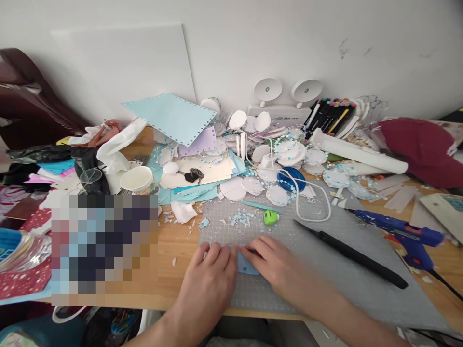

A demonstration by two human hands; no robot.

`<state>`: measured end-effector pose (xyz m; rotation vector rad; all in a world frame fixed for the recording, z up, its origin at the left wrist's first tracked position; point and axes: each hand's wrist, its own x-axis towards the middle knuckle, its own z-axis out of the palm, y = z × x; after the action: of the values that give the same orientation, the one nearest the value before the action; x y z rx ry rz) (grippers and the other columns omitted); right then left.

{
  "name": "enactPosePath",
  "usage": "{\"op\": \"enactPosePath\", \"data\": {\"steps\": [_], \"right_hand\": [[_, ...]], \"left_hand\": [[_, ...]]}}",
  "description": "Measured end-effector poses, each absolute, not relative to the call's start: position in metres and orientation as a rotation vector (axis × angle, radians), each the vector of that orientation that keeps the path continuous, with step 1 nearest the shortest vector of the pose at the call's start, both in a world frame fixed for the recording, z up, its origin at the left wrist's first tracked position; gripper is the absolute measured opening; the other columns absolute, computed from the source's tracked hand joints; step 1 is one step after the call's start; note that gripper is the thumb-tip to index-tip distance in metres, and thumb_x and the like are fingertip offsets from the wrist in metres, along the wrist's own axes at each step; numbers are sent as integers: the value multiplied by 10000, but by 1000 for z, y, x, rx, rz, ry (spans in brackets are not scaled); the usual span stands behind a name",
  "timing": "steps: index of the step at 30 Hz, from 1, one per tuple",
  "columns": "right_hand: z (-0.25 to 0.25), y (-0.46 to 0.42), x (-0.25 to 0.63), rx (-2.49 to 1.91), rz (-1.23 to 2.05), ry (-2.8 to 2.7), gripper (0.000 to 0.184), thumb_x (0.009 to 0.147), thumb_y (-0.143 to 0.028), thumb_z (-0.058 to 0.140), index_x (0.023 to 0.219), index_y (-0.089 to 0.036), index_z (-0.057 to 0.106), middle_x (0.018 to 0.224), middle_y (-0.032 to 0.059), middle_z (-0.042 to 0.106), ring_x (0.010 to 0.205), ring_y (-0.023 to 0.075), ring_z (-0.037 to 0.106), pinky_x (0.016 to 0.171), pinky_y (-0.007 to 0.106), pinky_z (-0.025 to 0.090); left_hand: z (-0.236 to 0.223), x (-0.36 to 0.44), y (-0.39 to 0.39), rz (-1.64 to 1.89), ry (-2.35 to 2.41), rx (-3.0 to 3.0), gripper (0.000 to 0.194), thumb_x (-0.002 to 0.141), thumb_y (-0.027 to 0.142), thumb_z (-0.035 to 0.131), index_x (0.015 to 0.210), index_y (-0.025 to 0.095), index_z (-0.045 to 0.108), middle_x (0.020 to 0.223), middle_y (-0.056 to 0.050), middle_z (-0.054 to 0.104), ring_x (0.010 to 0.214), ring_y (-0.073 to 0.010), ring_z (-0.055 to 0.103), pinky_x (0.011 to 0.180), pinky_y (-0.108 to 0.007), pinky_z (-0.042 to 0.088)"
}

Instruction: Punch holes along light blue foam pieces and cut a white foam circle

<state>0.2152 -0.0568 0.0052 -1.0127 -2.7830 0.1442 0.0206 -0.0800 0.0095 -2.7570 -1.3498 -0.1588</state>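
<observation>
A small piece of blue paper (247, 268) with a dark punched shape near one edge lies on the grey cutting mat (285, 299), mostly covered by my fingers. My left hand (213, 270) is closed, its bent fingers pressed along the paper's left side. From the right, my right hand (271, 262) grips the same paper, thumb and fingers together. The two sets of fingertips nearly meet at its upper edge. Just beyond them sit a bright green craft punch (270, 217) and scattered light-blue paper bits (242, 219). A black-handled knife (361, 258) lies to the right.
A blue glue gun (405, 231) rests at the right. Behind the mat are heaped white paper discs (289, 152), a white cable (314, 219), stacked coloured sheets (202, 185) and a dark red cap (415, 149). A paper cup (137, 180) stands at the left.
</observation>
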Motion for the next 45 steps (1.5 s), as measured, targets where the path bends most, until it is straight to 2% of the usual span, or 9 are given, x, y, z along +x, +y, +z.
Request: {"op": "enactPosePath", "data": {"steps": [5, 12, 17, 22, 27, 33, 38, 41, 45], "right_hand": [[-4, -72, 228, -1022, 203, -2672, 384, 901, -110, 436, 1276, -136, 515, 1230, 107, 595, 1135, 264, 481, 928, 452, 438], [5, -94, 235, -1174, 409, -2537, 421, 868, -80, 431, 1262, -196, 523, 1300, 87, 570, 1223, 246, 447, 1011, 482, 383], [8, -110, 236, -1089, 487, -2540, 435, 876, -92, 409, 1282, -227, 489, 1270, 80, 585, 1239, 214, 458, 1025, 452, 385], [1, -107, 298, -1499, -60, -2184, 343, 897, -224, 442, 1228, -211, 529, 1197, 116, 604, 1121, 274, 542, 957, 478, 408], [-23, -96, 368, -1906, -396, -2167, 435, 906, -421, 404, 1185, -131, 569, 1137, 162, 606, 1008, 343, 561, 839, 507, 453], [-25, -100, 379, -1767, -195, -2250, 408, 944, -399, 368, 1205, -148, 555, 1052, 134, 591, 948, 279, 572, 840, 430, 464], [-3, -123, 347, -1566, 94, -2357, 435, 939, -326, 419, 1372, -283, 420, 1122, 92, 526, 1002, 211, 564, 815, 314, 496], [2, -135, 318, -1512, 232, -2523, 474, 920, -310, 477, 1387, -341, 401, 1094, 70, 527, 972, 178, 582, 782, 262, 517], [0, -140, 288, -1457, 355, -2657, 555, 899, -192, 466, 1418, -348, 348, 1123, 77, 527, 1002, 180, 575, 813, 287, 526]], "left_hand": [[-1, 30, -97, -325, -1506, -2652, 479, 905, 337, 459, 1320, 99, 488, 1193, -135, 639, 1046, -281, 550, 897, -434, 360], [-3, 23, -109, -431, -1613, -2618, 505, 909, 403, 450, 1345, 149, 476, 1305, -97, 586, 1127, -313, 525, 943, -472, 309], [0, 19, -110, -422, -1658, -2672, 512, 913, 464, 422, 1380, 253, 431, 1382, -104, 513, 1208, -330, 488, 987, -516, 290], [0, 7, -104, -401, -1518, -2832, 450, 944, 347, 391, 1371, 214, 438, 1433, -92, 453, 1328, -294, 385, 1077, -510, 256], [-6, -5, -97, -349, -1283, -3012, 497, 935, 284, 421, 1406, 134, 361, 1488, -139, 349, 1379, -264, 313, 1107, -435, 326], [-5, -12, -98, -333, -1305, -3040, 488, 937, 287, 424, 1411, 199, 352, 1537, -107, 245, 1402, -271, 257, 1106, -475, 342], [-5, -14, -99, -306, -1325, -3046, 586, 945, 303, 399, 1470, 139, 196, 1542, -105, 226, 1417, -243, 220, 1127, -447, 320], [-8, -13, -99, -305, -1354, -3001, 557, 932, 233, 397, 1458, 140, 241, 1545, -94, 221, 1420, -240, 212, 1130, -445, 317], [-10, -11, -98, -314, -1398, -2958, 536, 914, 238, 416, 1435, 159, 313, 1538, -87, 253, 1410, -252, 240, 1119, -465, 330]]}}
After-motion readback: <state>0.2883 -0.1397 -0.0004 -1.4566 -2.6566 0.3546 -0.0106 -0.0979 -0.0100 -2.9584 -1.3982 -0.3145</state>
